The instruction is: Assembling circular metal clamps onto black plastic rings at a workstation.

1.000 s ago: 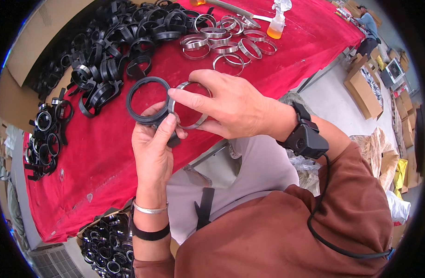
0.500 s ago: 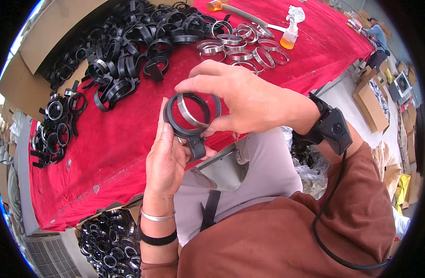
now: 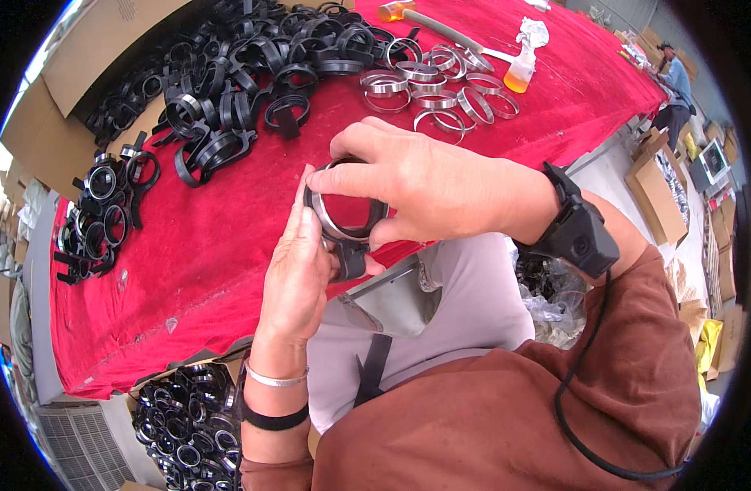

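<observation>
Above the near edge of the red-covered table, my left hand holds a black plastic ring with a tab from the left and below. A shiny steel ring sits at the black ring's opening; whether it is fully seated I cannot tell. My right hand is curled over the top and right side, with its fingers at the far rim and its thumb at the near right rim. Those fingers hide part of both rings.
Black rings are heaped at the back left, beside loose steel rings. Black rings with steel inserts lie left; more fill a box below. A bottle of orange liquid stands near a long-handled tool. A person stands far right.
The steel ring, tilted across the opening before, now lies closer to the black ring's rim. My right fingers have closed down over the rim, toward my left fingertips.
</observation>
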{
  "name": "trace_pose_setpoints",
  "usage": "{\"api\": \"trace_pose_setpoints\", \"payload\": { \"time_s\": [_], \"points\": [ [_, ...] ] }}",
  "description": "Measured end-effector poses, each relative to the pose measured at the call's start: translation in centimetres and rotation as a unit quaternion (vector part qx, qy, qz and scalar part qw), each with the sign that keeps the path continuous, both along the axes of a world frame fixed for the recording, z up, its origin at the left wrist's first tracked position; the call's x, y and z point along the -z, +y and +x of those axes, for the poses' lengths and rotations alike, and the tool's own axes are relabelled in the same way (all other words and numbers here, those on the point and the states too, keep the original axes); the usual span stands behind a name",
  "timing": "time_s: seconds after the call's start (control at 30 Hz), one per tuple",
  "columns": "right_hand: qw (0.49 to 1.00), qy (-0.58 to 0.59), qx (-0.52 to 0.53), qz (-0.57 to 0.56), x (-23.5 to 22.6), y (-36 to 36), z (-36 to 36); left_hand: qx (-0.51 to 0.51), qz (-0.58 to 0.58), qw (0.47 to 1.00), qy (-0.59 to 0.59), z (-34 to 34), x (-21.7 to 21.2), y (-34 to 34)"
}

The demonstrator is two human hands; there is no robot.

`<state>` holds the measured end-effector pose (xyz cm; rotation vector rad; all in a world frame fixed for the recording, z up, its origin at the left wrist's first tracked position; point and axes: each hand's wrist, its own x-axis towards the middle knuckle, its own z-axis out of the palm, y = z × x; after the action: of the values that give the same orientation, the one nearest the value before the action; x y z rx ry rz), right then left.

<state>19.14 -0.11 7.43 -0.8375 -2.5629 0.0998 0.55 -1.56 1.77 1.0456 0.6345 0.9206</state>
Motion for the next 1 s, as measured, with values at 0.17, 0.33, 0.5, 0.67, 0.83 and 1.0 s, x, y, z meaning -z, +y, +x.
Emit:
{"api": "trace_pose_setpoints", "payload": {
  "time_s": [0.17, 0.33, 0.5, 0.67, 0.83, 1.0],
  "points": [
    [0.996, 0.053, -0.059, -0.04, -0.6, -0.5, -0.2, -0.075, 0.068, 0.993, 0.06, 0.1, 0.1, -2.0],
    [0.877, 0.315, 0.148, -0.332, 2.0, 0.9, -3.1, -0.149, 0.166, 0.957, 0.186, -1.6, 0.2, -3.2],
    [0.867, 0.401, 0.173, -0.241, 3.9, 2.3, -8.2, -0.163, 0.151, 0.965, 0.137, -3.3, -0.5, -3.5],
    [0.939, 0.258, 0.175, -0.147, 4.0, 6.1, -9.5, -0.25, 0.206, 0.9, 0.291, -9.7, -1.3, 0.5],
    [0.96, 0.018, 0.27, 0.075, 3.4, 10.8, -5.4, -0.351, 0.314, 0.528, 0.707, -22.0, -4.6, 13.8],
    [0.972, 0.146, 0.178, 0.049, 4.2, 12.4, -5.0, -0.411, 0.442, 0.262, 0.753, -26.4, -5.3, 18.6]
  ]
}}
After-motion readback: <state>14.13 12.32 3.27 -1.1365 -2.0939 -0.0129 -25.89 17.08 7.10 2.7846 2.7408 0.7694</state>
